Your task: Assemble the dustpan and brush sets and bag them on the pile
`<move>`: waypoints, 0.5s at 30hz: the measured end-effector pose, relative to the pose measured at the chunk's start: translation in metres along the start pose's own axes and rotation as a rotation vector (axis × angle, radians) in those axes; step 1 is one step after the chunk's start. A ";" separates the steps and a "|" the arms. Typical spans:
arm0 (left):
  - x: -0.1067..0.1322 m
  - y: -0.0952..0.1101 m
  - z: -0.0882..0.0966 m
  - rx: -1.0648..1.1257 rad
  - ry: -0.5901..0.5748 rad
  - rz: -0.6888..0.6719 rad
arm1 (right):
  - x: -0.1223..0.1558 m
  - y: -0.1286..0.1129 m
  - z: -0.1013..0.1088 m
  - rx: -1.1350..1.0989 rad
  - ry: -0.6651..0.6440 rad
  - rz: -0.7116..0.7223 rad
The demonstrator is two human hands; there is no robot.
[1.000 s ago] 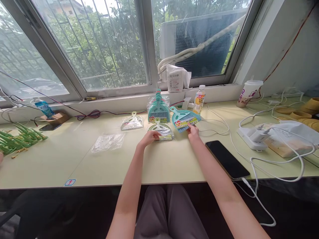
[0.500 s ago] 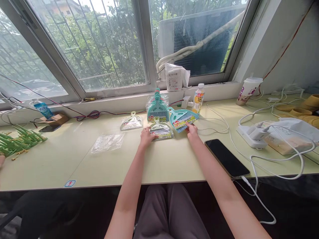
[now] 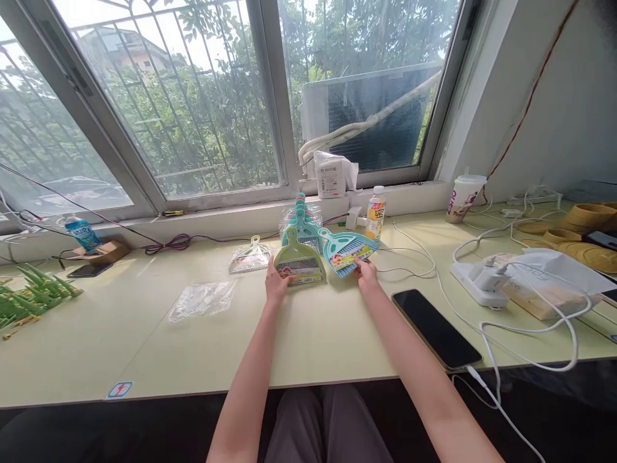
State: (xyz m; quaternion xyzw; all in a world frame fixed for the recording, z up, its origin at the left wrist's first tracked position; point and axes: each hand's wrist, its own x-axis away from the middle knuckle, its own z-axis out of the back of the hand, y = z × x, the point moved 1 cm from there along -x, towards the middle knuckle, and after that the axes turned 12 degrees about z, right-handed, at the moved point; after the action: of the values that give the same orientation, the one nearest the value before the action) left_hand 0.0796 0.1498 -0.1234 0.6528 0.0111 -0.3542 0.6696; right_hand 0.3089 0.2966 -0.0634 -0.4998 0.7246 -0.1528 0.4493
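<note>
My left hand [image 3: 276,287] grips the near left edge of a green mini dustpan-and-brush set [image 3: 299,262], which is tilted up off the pale green table [image 3: 308,328]. My right hand [image 3: 366,274] pinches the near edge of a teal dustpan set [image 3: 344,249] with a colourful label, which lies flat just to the right. Behind both stands a stack of several bagged teal sets [image 3: 301,222]. A clear-bagged set [image 3: 250,256] lies to the left.
An empty clear bag [image 3: 202,299] lies left of my hands. A black phone [image 3: 436,328] on a white cable lies to the right, with a power strip [image 3: 477,283] and loose cables beyond. A drink bottle [image 3: 375,212], a cup [image 3: 460,198] and green pegs [image 3: 29,292] are also on the table.
My left hand has taken the green set and tipped it up from flat. My right hand stays on the teal set. The camera has tilted upward.
</note>
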 end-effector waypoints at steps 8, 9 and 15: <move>-0.051 0.003 -0.043 -0.013 0.113 0.000 | 0.002 0.002 -0.001 -0.004 0.012 -0.016; -0.059 0.006 -0.048 -0.034 0.123 -0.011 | 0.001 0.003 -0.001 0.000 0.005 -0.014; -0.096 0.025 -0.076 -0.210 0.236 -0.052 | -0.002 0.010 -0.003 0.054 0.021 0.082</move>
State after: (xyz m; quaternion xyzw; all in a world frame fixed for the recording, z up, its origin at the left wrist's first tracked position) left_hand 0.0540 0.2580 -0.0674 0.6157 0.1438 -0.2893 0.7187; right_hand 0.3011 0.3024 -0.0676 -0.4558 0.7446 -0.1591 0.4610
